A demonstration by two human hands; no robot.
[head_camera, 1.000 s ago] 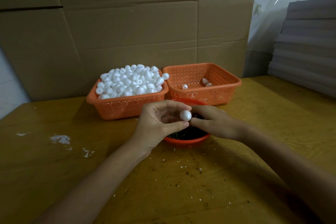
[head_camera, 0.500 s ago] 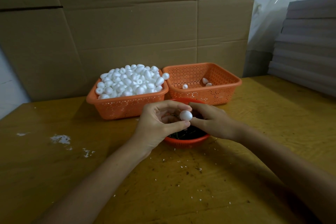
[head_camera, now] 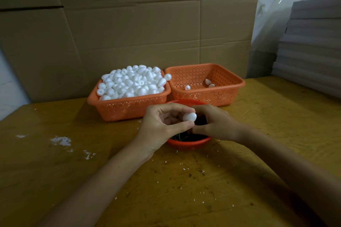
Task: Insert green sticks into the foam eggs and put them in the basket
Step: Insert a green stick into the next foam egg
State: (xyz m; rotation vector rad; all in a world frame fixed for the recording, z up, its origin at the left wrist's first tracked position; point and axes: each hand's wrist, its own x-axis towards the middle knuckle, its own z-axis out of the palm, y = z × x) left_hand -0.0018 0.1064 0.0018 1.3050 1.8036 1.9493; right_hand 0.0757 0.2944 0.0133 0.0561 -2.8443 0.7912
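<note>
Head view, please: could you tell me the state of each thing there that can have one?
Left orange perforated plastic basket: heaped full of white foam eggs.
Right orange perforated plastic basket: nearly empty, three foam eggs inside.
Round red plastic bowl: holds green sticks, partly hidden by the hands.
White foam egg: pinched by left hand above the bowl.
Right hand: fingers curled beside the egg; contents hidden.

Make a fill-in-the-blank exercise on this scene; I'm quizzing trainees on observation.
1. The right basket holds ____ loose eggs.
2. The heaped eggs fill the ____ basket.
3. The sticks in the round bowl are ____.
4. The left hand pinches a foam egg coloured ____.
Missing words: three; left; green; white.
</note>
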